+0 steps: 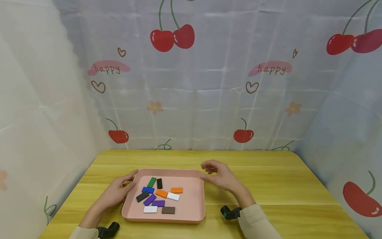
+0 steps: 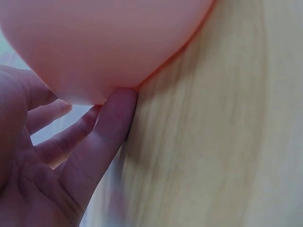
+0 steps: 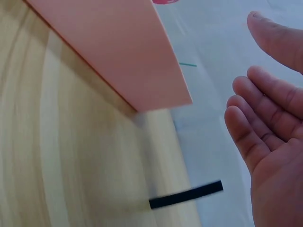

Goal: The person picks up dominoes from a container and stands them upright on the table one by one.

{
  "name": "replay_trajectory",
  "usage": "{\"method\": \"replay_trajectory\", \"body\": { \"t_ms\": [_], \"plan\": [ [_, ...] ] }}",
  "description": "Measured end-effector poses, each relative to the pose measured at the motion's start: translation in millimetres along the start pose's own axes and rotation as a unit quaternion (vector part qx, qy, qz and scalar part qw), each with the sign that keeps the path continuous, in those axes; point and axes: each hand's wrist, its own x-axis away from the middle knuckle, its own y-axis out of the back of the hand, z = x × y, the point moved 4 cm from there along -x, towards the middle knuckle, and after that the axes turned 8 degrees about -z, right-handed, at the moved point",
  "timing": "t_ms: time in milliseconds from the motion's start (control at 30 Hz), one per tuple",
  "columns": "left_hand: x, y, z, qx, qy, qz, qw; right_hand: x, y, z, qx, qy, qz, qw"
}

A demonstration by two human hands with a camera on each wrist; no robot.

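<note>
The right wrist view crops the right hand (image 3: 279, 156) and pink tray (image 3: 109, 52) (its blocks (image 1: 161, 193) hidden there).

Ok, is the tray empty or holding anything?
Holding something: the head view shows coloured blocks lying inside the tray, within its rim.

Lettering marks the pale sheet (image 1: 206, 76) behind the counter (image 1: 298, 199): a left "happy" (image 1: 106, 68) in brown, handwritten-style lowercase letters runs across a pink streak (image 1: 126, 69), and a right "happy" (image 1: 272, 69) in the same script, at nearly the same height, crosses a second pink streak (image 1: 288, 67). Both words read clearly in the head view.
</note>
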Motion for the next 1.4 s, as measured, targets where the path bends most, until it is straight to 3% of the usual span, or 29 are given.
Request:
{"method": "replay_trajectory", "body": {
  "t_ms": [633, 1133, 1400],
  "plan": [
    [-0.2, -1.9, 3.2, 0.014, -0.015, 0.004, 0.9998, -10.1, -45, 23, -0.006, 0.002, 0.064, 0.998],
    [0.0, 3.9, 2.0, 0.029, -0.005, 0.0, 0.9996, -26.9, -55, 33, 0.032, 0.017, 0.093, 0.995],
    [-0.6, 1.2, 3.6, 0.032, 0.005, -0.001, 0.9995, -34.8, -66, 41, 0.066, 0.021, 0.127, 0.9895]
  ]
}}
